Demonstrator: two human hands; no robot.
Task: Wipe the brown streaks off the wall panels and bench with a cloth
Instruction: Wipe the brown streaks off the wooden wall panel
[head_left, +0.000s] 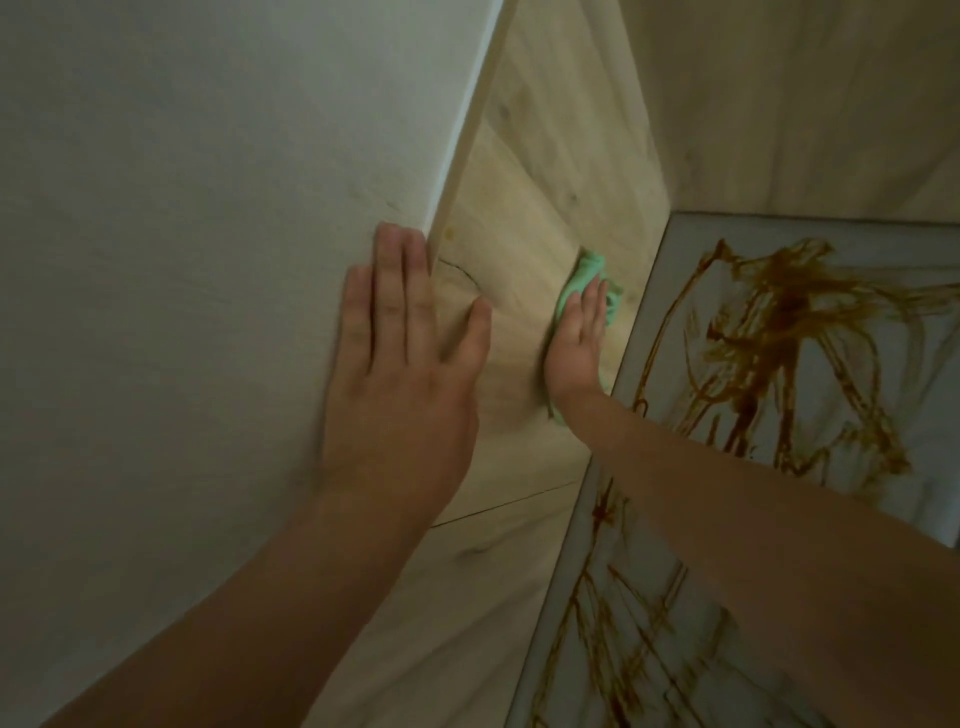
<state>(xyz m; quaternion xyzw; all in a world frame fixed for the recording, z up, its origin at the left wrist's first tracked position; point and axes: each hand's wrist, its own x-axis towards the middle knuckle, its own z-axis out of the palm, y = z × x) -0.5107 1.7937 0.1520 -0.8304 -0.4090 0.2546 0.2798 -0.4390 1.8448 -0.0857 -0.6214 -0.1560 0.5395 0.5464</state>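
Right hand (576, 338) presses the green cloth (589, 270) flat-fingered on the wood wall panel (545, 156), brown streaks (769, 332) on the bench (883, 249) just right (left hand (400, 353) flat-fingered, bracing on the white wall (182, 208)).

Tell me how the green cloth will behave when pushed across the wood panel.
The green cloth looks soft and floppy: it bunches in folds around the right hand, so it will likely crumple rather than slide flat. It seems light, probably needing the flat palm pressing it to stay against the upright wood panel; let go, it would likely drop.
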